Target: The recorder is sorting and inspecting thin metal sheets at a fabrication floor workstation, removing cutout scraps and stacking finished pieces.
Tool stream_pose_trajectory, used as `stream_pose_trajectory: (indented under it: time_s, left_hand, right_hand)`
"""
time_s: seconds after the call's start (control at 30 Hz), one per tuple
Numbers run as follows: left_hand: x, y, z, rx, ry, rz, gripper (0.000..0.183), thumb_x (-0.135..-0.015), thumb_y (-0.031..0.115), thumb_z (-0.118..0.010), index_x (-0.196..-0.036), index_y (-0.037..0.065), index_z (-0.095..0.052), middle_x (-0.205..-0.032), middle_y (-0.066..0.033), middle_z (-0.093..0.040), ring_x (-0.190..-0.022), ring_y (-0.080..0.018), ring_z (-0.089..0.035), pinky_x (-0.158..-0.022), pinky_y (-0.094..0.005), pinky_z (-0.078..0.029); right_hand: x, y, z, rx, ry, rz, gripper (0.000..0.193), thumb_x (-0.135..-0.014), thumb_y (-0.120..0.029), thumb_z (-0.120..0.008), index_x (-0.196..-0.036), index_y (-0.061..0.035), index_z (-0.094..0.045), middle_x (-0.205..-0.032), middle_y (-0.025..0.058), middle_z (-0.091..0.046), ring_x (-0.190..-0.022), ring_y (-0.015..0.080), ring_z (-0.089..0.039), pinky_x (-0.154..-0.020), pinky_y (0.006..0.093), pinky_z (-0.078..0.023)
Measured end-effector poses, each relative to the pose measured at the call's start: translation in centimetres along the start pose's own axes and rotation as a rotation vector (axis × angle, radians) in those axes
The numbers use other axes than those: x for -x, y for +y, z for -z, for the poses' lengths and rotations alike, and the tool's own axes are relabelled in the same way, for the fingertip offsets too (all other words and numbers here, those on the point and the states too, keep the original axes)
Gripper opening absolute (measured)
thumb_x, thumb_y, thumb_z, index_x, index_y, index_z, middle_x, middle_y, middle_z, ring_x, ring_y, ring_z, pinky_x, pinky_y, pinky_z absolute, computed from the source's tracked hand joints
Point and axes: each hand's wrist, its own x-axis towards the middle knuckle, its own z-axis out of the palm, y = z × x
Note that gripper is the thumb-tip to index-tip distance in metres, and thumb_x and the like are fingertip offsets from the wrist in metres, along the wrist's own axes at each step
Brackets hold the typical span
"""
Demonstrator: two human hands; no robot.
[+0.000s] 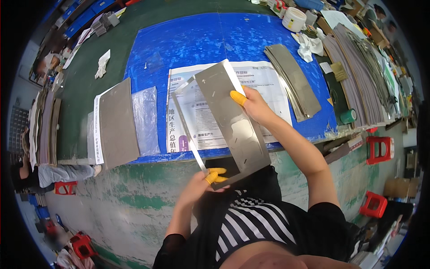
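A thin grey metal panel [226, 105] with a large rectangular cutout along its left side is held tilted above the table's near edge. My left hand [200, 184] is closed on its lower left corner, yellow finger cots on the fingers. My right hand [254, 104] grips the upper right edge, a yellow cot on the thumb lying over the face; its other fingers are mostly hidden behind. Beneath the panel, a printed newspaper sheet [278, 105] lies on a blue mat [179, 40]. Printed text shows through the cutout.
Grey metal strips [293, 83] lie stacked to the right. At left are a grey sheet [118, 123] and clear plastic film [146, 119]. A white glove [102, 64], white bucket [294, 19], green roll [348, 116] and tall sheet stacks [354, 76] surround the mat. Red stools [380, 150] stand nearby.
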Motion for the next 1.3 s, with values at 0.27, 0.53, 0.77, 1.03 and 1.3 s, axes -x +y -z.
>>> stream_pose_trajectory:
  time_s: [0.27, 0.53, 0.77, 1.03, 1.3]
  left_hand:
    - [2.7, 7.8, 1.5, -0.757, 0.694, -0.492, 0.018, -0.078, 0.002, -0.057, -0.095, -0.001, -0.063, -0.072, -0.012, -0.064, -0.062, -0.0236, -0.062, -0.058, -0.0322, -0.046]
    - [-2.4, 14.0, 0.2, -1.193, 0.666, -1.11, 0.013, -0.082, 0.009, -0.058, -0.091, 0.0, -0.061, -0.081, -0.0125, -0.06, -0.078, -0.0262, -0.056, -0.086, -0.0363, -0.042]
    - [-2.3, 14.1, 0.0, -0.818, 0.349, -0.815, 0.009, -0.086, 0.008, -0.054, -0.089, 0.0, -0.057, -0.082, -0.0046, -0.055, -0.08, -0.0133, -0.05, -0.075, -0.0259, -0.038]
    - [-3.3, 14.8, 0.2, -0.735, 0.297, -0.845, 0.012, -0.081, 0.008, -0.061, -0.09, 0.002, -0.057, -0.082, -0.0019, -0.054, -0.08, -0.0102, -0.048, -0.075, -0.0265, -0.038]
    - [-3.5, 14.7, -0.4, -0.789, 0.284, -0.889, 0.012, -0.08, 0.007, -0.06, -0.09, 0.001, -0.057, -0.08, -0.0028, -0.054, -0.078, -0.0125, -0.049, -0.073, -0.0272, -0.039]
  right_hand:
    - [5.2, -2.6, -1.9, 0.244, 0.132, 0.047, 0.018, -0.088, -0.014, -0.054, -0.092, 0.0028, -0.056, -0.066, 0.0007, -0.053, -0.06, 0.0066, -0.044, -0.053, 0.0239, -0.037]
    - [8.6, -2.1, -2.2, 0.528, 0.135, 0.226, 0.02, -0.085, -0.012, -0.058, -0.096, 0.0038, -0.06, -0.068, 0.0072, -0.059, -0.06, 0.0109, -0.05, -0.056, 0.0251, -0.04]
    - [7.5, -2.7, -1.2, 0.115, 0.084, 0.128, 0.023, -0.087, -0.013, -0.057, -0.105, 0.0014, -0.058, -0.093, 0.003, -0.06, -0.085, 0.0066, -0.053, -0.074, 0.0231, -0.043]
    - [6.3, -4.0, -1.6, 0.165, 0.093, 0.191, 0.021, -0.087, -0.012, -0.058, -0.103, 0.0003, -0.058, -0.078, -0.0026, -0.056, -0.068, 0.0036, -0.047, -0.059, 0.0185, -0.038]
    - [5.5, -4.7, -2.3, 0.152, 0.234, 0.221, 0.019, -0.085, -0.014, -0.062, -0.096, 0.0021, -0.061, -0.072, -0.0023, -0.058, -0.065, 0.0034, -0.046, -0.056, 0.0215, -0.039]
